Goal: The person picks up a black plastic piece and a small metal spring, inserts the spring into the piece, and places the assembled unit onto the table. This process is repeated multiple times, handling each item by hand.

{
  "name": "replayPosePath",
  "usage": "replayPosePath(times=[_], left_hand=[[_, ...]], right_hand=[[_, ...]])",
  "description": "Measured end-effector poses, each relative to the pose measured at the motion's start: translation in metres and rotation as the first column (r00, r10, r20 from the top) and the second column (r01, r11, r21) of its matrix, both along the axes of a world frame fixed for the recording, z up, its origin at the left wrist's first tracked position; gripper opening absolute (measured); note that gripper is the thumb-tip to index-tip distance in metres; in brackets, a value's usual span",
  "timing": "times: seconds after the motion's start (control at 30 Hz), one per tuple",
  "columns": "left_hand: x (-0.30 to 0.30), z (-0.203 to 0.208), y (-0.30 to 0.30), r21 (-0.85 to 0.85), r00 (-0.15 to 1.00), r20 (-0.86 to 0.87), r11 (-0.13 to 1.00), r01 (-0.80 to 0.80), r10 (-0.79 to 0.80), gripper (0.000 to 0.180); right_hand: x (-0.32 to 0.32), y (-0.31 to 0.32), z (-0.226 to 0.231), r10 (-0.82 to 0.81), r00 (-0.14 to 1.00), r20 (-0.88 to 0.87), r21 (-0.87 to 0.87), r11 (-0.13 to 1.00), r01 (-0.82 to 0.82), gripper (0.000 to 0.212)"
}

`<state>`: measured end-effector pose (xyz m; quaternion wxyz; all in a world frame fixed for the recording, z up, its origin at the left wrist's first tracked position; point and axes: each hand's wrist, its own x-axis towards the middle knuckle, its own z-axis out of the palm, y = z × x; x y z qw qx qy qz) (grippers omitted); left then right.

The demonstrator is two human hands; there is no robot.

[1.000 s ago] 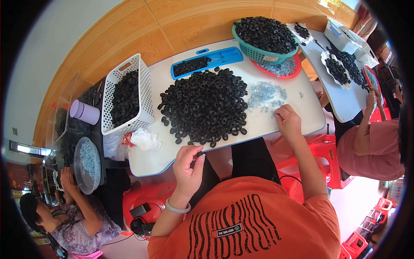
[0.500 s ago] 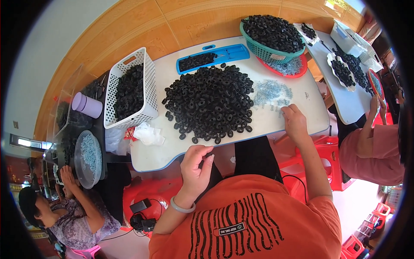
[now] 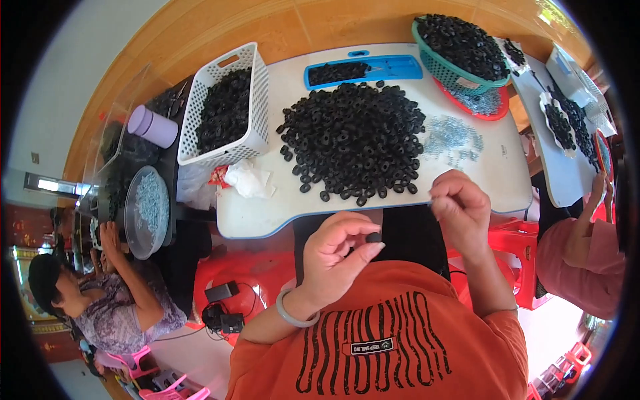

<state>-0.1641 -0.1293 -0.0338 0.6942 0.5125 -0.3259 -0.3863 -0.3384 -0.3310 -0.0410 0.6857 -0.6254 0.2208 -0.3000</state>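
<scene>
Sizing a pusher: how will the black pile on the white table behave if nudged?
Likely to slump and scatter: the black pile is loose pieces, heaped. Stray pieces would probably slide more than roll, since several seem to lie flat. Some might drop, lying near the white table's edge.

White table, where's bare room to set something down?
Bare: the right end, right of the pale pieces; the front left, between white tissue and black pile. Crowded: the middle, and back right around the green basket.

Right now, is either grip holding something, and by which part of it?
The left grip holds a small black piece by its outer sides, between thumb and finger. Whether the right grip holds anything cannot be told.
</scene>
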Motion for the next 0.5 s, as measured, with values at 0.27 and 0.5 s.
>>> replayPosePath(times=[0.27,0.5], left_hand=[[0.039,0.026,0.061,-0.023,0.995,-0.071,0.998,0.062,-0.063,0.034],[0.07,0.011,0.107,-0.166,0.992,-0.112,0.985,0.042,-0.061,0.027]], right_hand=[[0.086,0.096,0.025,0.302,0.901,0.311,0.248,0.889,-0.384,0.012],[0.118,0.143,0.018,0.273,0.897,0.347,0.3,0.874,-0.382,0.016]])
